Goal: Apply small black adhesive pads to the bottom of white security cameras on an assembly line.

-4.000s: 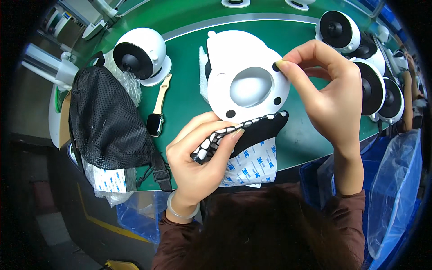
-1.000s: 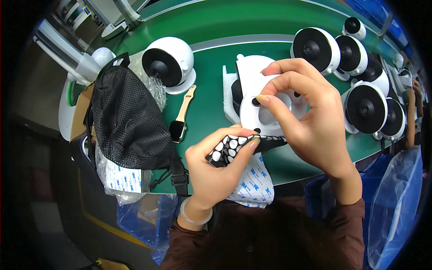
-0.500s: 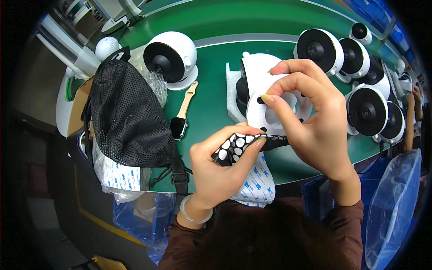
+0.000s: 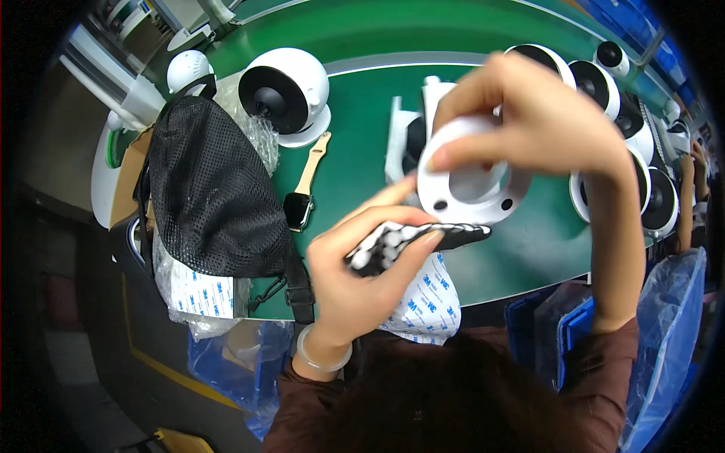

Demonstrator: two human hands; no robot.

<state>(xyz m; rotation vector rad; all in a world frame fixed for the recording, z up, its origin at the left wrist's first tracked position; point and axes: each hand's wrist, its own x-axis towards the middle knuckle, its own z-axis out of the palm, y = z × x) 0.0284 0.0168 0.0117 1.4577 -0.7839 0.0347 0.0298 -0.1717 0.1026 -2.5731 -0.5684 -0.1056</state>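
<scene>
My left hand (image 4: 351, 275) pinches a folded black sheet (image 4: 389, 245) patterned with white round spots, its free end pointing right. Just beyond it, a white ring-shaped base (image 4: 472, 213) faces me, with black round pads on its lower rim. The base belongs to a white rounded device (image 4: 436, 97) lying on its side, mostly covered by my right hand (image 4: 536, 121). That hand, smeared by motion, is closed on the base's rim, thumb in front and fingers over the top. White foam (image 4: 395, 143) stands left of the device. White backing paper (image 4: 430, 302) with blue print hangs below my left hand.
On the green table, a similar device (image 4: 283, 90) stands at back left, near a watch (image 4: 303, 189) and a black mesh bag (image 4: 215, 189). Several more devices (image 4: 593, 87) line the right side. Blue bins (image 4: 555, 325) with plastic liners sit below the front edge.
My right hand has moved up and turned, going from a thumb-and-finger touch on a pad to gripping the base. The base has turned and shifted slightly right; my left hand keeps the sheet.
</scene>
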